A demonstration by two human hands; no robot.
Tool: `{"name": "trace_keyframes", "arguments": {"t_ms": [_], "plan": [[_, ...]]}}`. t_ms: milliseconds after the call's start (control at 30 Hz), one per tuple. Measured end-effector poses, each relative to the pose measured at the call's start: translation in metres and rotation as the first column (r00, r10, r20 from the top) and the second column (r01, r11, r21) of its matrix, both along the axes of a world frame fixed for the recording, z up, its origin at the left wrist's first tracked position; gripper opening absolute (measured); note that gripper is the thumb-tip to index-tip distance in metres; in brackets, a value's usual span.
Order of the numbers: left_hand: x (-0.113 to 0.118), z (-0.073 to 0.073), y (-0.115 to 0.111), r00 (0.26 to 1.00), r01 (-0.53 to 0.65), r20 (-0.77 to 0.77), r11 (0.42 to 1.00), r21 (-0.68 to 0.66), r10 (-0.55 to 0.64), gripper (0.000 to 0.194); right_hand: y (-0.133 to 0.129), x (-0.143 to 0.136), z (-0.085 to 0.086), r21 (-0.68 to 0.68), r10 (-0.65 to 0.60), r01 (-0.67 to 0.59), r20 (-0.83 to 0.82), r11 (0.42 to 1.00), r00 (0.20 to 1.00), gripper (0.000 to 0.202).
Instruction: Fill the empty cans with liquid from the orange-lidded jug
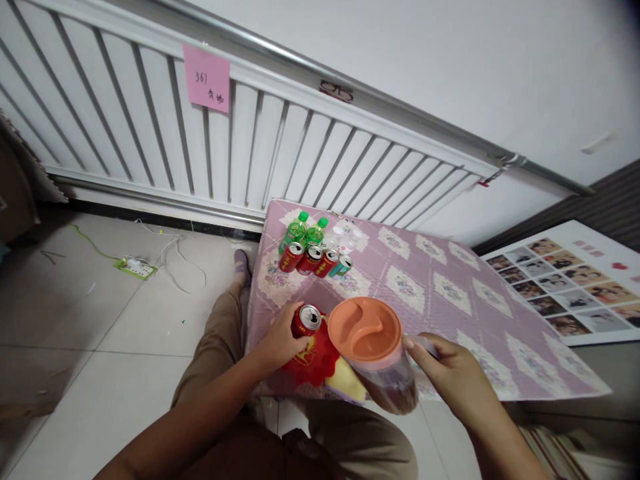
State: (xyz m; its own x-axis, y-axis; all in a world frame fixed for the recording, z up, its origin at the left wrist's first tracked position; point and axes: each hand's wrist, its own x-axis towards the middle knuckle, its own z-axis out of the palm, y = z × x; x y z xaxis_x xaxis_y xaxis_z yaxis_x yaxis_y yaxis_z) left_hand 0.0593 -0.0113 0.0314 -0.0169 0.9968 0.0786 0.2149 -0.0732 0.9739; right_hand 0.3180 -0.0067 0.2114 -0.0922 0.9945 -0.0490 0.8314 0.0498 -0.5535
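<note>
On the floor at far left, a green power strip (135, 268) lies among loose white cables. Behind it runs a white radiator (280, 143), with a pink note (207, 79) stuck near its top. A person stands at the near edge of a low table, which is covered with a purple patterned cloth (400, 250).

The left hand (281, 339) grips a red can (309, 319) around its side, thumb and fingers wrapped about it. The can is above the table's near left part, beside a red mat (317, 363); its top appears open, so a tilt or a hard squeeze could spill whatever is inside.

Farther back stand two green bottles (303, 232), with some clear containers (343, 238) to their right. Close in front is a tight row of three more red cans (310, 260) and one teal can (343, 267); a careless nudge could topple several together.

Right of the mat lies a yellow piece (347, 381), partly hidden by a clear jug (389, 387) with an orange lid (367, 327). The right hand (445, 365) grasps the jug's handle. Its base shows past the table edge, so a slipping grip could drop it; I cannot tell whether the lid is tight.

At far right leans a photo board (575, 283).
</note>
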Motion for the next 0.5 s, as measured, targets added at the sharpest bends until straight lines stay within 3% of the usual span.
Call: {"name": "trace_keyframes", "arguments": {"t_ms": [500], "plan": [[0.0006,0.0021,0.0000,1.000,-0.012,0.014,1.000,0.019,0.012,0.076,-0.0005,-0.0047,0.0034,0.031,-0.012,0.013,-0.019,0.999,1.000,0.042]]}}
